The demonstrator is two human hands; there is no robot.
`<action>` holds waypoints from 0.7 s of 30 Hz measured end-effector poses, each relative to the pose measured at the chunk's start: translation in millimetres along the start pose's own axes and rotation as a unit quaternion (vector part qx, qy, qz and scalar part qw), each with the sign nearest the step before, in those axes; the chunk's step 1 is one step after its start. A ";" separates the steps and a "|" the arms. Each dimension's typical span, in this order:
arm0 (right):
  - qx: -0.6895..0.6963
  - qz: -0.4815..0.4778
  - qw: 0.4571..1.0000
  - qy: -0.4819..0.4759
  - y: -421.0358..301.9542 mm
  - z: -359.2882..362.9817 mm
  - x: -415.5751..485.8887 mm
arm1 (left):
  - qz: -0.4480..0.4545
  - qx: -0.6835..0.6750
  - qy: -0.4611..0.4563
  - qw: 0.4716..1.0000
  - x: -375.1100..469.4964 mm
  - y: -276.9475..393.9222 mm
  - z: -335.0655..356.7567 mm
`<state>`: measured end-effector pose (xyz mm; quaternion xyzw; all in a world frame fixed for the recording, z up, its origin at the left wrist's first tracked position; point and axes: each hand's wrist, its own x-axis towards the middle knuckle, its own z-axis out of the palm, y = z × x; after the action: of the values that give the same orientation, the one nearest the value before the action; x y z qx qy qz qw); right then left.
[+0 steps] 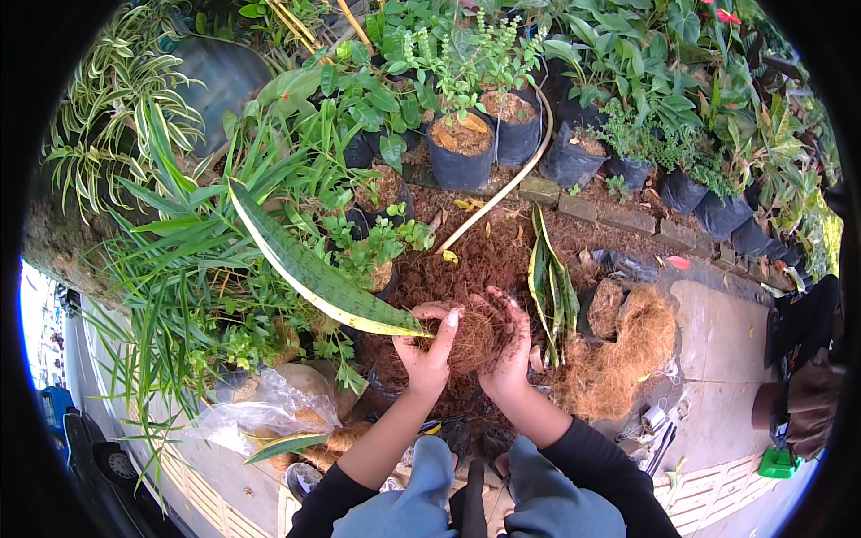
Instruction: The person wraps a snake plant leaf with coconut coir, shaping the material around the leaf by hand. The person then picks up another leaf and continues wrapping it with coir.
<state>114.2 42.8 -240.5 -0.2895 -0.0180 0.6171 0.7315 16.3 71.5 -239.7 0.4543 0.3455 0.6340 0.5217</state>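
My left hand (427, 360) grips a ball of brown coir fibre (471, 341) from its left side, with thumb and forefinger around the base of a snake plant leaf (323, 286). That long green leaf, edged in pale yellow, slants up and left from the ball. Cupped against the ball's right side is my right hand (506, 346), its fingers curved and smeared with soil. Below both hands lies loose reddish-brown growing medium (447, 277). More snake plant leaves (553, 289) lie just beyond my right hand.
A heap of coir fibre (639, 343) lies at right, near a white spool (654, 418). Clear plastic (276, 407) and another cut leaf (286, 447) lie at left. Potted plants (461, 151), a hose (504, 191) and bricks (538, 190) border the far side. Another person (804, 403) is at right.
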 end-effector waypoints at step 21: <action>-0.828 0.146 0.532 -0.096 11.7 -149.6 78.7 | -0.127 -0.199 -0.135 0.962 32.2 6.0 -47.5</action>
<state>179.9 55.4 -396.1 -0.7037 -0.5486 0.4478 0.0581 -31.7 103.3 -243.9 0.3751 0.1942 0.5511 0.7197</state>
